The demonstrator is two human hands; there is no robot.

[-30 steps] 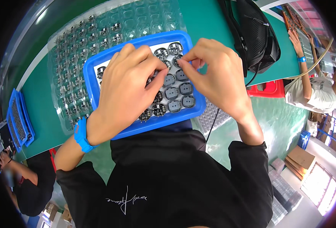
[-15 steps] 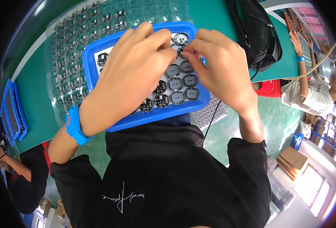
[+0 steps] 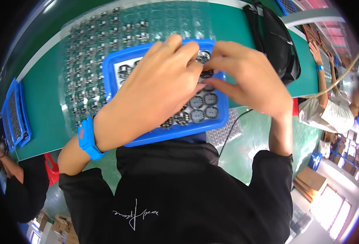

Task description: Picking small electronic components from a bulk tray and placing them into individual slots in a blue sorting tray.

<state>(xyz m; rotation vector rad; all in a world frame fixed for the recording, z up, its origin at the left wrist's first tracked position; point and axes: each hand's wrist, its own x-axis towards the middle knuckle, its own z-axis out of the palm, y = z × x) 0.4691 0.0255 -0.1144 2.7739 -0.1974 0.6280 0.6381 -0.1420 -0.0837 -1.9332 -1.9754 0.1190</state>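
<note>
A blue tray (image 3: pixel 175 136) with a pale liner lies in front of me at the table edge, holding rows of small rounded parts. Some are plain grey housings (image 3: pixel 197 115); others carry black circuit boards (image 3: pixel 182 118). My left hand (image 3: pixel 159 83) reaches over the tray with curled fingers, covering its middle; whatever its fingertips grip is hidden. From the right, my right hand (image 3: pixel 250 77) pinches thumb and forefinger round a small dark round part (image 3: pixel 207 74) at the tray's right side. The fingertips of both hands nearly meet there.
Behind the tray lies a clear blister sheet (image 3: pixel 75 77) with rows of circuit boards. A black backpack (image 3: pixel 275 44) lies on the green table at right. Stacked blue trays (image 3: pixel 13 118) stand at far left. Co-workers sit at left (image 3: pixel 25 191) and right (image 3: pixel 325 116).
My view has shifted, so the scene sits lower and further right. My left fingertips have come closer to my right hand's, over the right side of the tray.
</note>
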